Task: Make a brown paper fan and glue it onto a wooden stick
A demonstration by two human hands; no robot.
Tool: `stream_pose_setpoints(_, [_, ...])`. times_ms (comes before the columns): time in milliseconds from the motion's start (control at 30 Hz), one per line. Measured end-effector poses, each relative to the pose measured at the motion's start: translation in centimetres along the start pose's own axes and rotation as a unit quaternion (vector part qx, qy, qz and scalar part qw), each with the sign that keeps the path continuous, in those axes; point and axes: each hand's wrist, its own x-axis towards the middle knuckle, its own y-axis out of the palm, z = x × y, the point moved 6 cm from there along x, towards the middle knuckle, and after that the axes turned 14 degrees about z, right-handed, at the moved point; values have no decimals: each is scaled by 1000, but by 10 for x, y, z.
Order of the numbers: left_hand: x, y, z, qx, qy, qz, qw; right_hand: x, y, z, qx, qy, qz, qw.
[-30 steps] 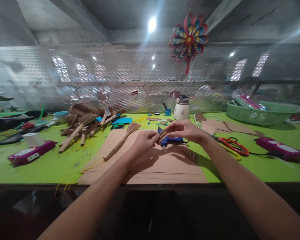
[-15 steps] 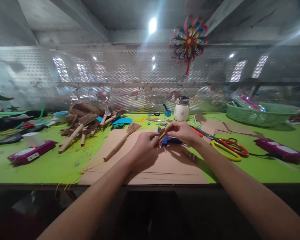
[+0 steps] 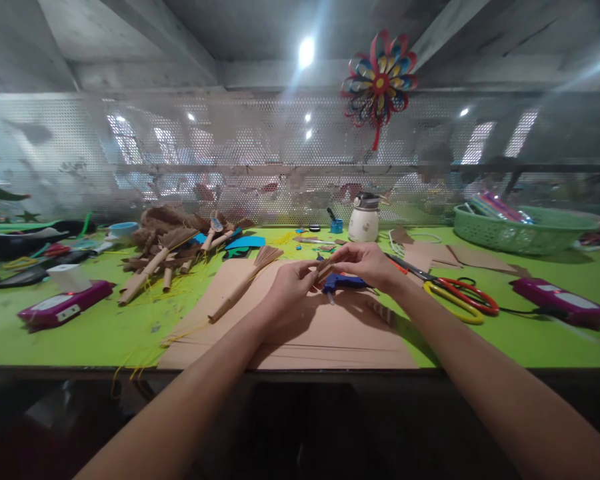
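Between my two hands is a small piece of pleated brown paper [image 3: 325,269], held above the paper sheets. My left hand [image 3: 296,285] pinches it from the left, its fingers closed. From the right, my right hand [image 3: 365,263] grips the other side with thumb and fingertips; the fingers hide part of the piece. Just beneath and behind lies a blue glue gun [image 3: 347,281], its nozzle toward me. Left of my hands, a rolled paper stick with a fringed end [image 3: 237,287] rests on the stacked brown paper sheets [image 3: 330,337].
Scissors with red and yellow handles [image 3: 460,300] lie at right, near a purple power strip [image 3: 560,301] and a green basket [image 3: 520,230]. A white bottle [image 3: 363,222] stands behind. At left are several paper sticks [image 3: 147,273] and another purple power strip [image 3: 65,305].
Both hands keep their hold on the pleated paper in nearly the same place. The whole view has shifted very slightly; nothing else has visibly moved.
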Motion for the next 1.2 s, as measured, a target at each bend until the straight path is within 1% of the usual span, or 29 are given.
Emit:
stream_pose_setpoints(100, [1, -2, 2, 1, 2, -9, 1000, 0, 1, 2, 4, -1, -5, 1000])
stream_pose_setpoints(200, [-1, -3, 2, 16, 9, -24, 1000, 1, 3, 3, 9, 2, -25, 1000])
stream_pose_setpoints(367, [-6, -1, -8, 87, 39, -40, 995, 4, 2, -7, 26, 15, -68, 997])
stream_pose_setpoints(433, [-7, 1, -10, 117, 43, -37, 991, 4, 1, -10, 45, 24, -82, 995])
stream_pose_setpoints(567, [-7, 4, -10, 161, 25, -23, 986, 2, 3, -12, 83, 50, -89, 991])
stream_pose_setpoints(700, [-7, 6, -14, 204, 47, -22, 978, 2, 7, -9, 74, 53, -95, 991])
stream_pose_setpoints(767, [-8, 6, -14, 220, 43, -26, 974, 2, 9, -8, 70, 52, -93, 992])
stream_pose_setpoints(867, [-8, 2, -9, 214, 23, -55, 975, 3, 11, -10, 84, 57, -81, 991])
stream_pose_setpoints(967, [-8, -1, -6, 210, 34, -65, 975, 4, 14, -10, 92, 56, -62, 992])
stream_pose_setpoints(1100, [-10, -5, -4, 181, 30, -76, 980, 5, 11, -5, 59, 40, -46, 996])
stream_pose_setpoints(1200, [-13, -6, -6, 176, 21, -78, 981, 6, 10, -4, 40, 21, -12, 999])
